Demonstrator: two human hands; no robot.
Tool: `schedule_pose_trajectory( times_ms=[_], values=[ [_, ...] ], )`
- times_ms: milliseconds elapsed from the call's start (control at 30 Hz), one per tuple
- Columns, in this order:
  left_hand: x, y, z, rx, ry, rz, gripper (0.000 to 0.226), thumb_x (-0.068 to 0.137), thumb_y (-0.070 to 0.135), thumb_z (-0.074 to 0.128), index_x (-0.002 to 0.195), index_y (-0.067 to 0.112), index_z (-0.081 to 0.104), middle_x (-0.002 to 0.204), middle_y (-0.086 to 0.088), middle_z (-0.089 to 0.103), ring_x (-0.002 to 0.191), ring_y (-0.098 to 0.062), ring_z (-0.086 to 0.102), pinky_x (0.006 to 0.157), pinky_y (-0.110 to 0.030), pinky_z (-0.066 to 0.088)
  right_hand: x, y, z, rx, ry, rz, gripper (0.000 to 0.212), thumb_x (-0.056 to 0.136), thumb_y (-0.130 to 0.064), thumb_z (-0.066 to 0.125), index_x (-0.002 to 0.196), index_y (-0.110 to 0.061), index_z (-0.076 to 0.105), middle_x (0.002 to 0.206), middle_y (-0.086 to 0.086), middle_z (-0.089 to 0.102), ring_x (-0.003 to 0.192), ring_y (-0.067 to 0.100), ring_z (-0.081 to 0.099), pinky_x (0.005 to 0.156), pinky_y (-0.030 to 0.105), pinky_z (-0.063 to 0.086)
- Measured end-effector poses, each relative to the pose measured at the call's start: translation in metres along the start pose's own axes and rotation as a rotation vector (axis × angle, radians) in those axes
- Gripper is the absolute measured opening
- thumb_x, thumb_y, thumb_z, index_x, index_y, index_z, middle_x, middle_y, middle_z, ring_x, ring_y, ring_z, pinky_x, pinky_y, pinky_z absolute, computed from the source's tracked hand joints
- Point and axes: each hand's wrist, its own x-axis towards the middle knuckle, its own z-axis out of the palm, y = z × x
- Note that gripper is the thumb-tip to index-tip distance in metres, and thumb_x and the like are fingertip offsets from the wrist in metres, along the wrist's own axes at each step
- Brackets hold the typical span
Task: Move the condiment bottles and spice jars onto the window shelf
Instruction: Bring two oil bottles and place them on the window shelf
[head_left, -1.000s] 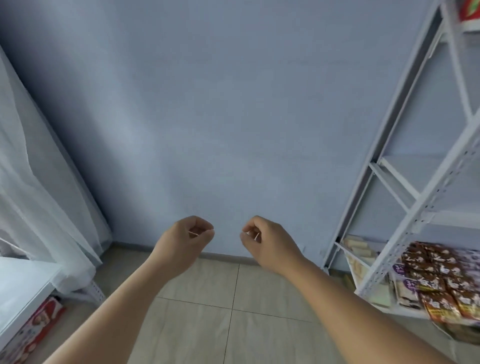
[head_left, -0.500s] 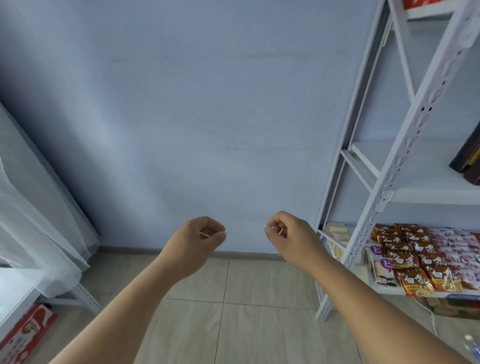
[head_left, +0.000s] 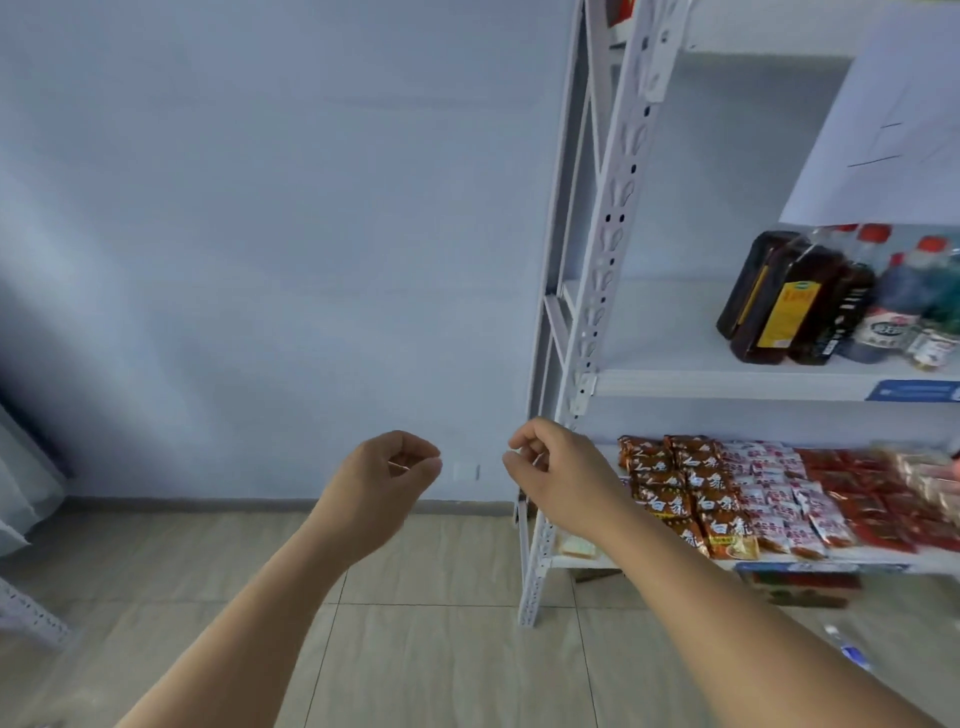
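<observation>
Up ahead we see a smooth, pale blue wall (head_left: 285, 234) and a floor (head_left: 441, 665) of big, square, tan tiles with thin lines between them.

On the right stands a white metal rack (head_left: 597, 291). Its posts are thin and full of little holes. Its shelves are flat and white.

The bottles (head_left: 810, 306) stand close together on the middle shelf, at the far right of our view. The biggest one is dark brown and boxy, with a yellow label. We cannot read the words on it. The others beside it are dark and round, with red caps. One has a white label, too blurry to read.

On the shelf below lie many shiny snack packs (head_left: 727, 499) in neat rows. Some are brown and orange with big white letters in Chinese. Some are white and pink, and some are red.

Our left hand (head_left: 384, 478) is held out in front of the wall. The fingers are curled in loosely, with thumb and fingertip almost meeting. It holds nothing.

Our right hand (head_left: 556, 478) is just beside it, in front of the rack's post. It is curled the same way and holds nothing. Both hands are well apart from the bottles.

A thin white curtain (head_left: 21, 467) hangs at the left edge.
</observation>
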Motion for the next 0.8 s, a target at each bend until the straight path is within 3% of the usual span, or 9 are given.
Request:
schedule_pose_trajectory(
  times_ms=[100,267,633,800],
  values=[
    [0.002,0.013,0.027,0.008,-0.046,0.016,0.006,0.095,0.029,0.068,0.091,0.030,0.072,0.085,0.011,0.073,0.068,0.001,0.061,0.063,-0.018,0.045,-0.004,0.017,-0.020,-0.009,-0.012,0.003,0.019,0.094,-0.046,0.060,0.109,-0.034,0.060,0.091,-0.018,0.064,0.078,0.004,0.064,0.076,0.036,0.059],
    [0.020,0.036,0.042,0.040,-0.057,0.063,0.005,0.096,0.030,0.067,0.095,0.029,0.072,0.084,0.012,0.070,0.075,-0.004,0.063,0.064,-0.017,0.044,0.002,0.033,-0.047,-0.006,0.046,0.010,0.018,0.095,-0.043,0.062,0.109,-0.032,0.061,0.090,-0.017,0.065,0.079,0.005,0.063,0.079,0.039,0.059],
    [0.047,0.080,0.102,0.110,-0.147,0.122,0.006,0.096,0.032,0.065,0.095,0.032,0.071,0.088,0.014,0.071,0.069,0.010,0.062,0.064,-0.015,0.042,0.005,0.084,-0.101,0.019,0.106,0.040,0.015,0.094,-0.037,0.067,0.107,-0.031,0.062,0.090,-0.017,0.065,0.076,0.005,0.064,0.073,0.030,0.057],
    [0.073,0.125,0.156,0.125,-0.142,0.159,0.006,0.097,0.031,0.065,0.095,0.030,0.071,0.088,0.013,0.072,0.074,0.003,0.064,0.065,-0.014,0.043,0.017,0.141,-0.155,0.044,0.146,0.067,0.015,0.095,-0.037,0.067,0.106,-0.032,0.060,0.089,-0.016,0.065,0.075,0.005,0.064,0.071,0.028,0.056]
  ],
)
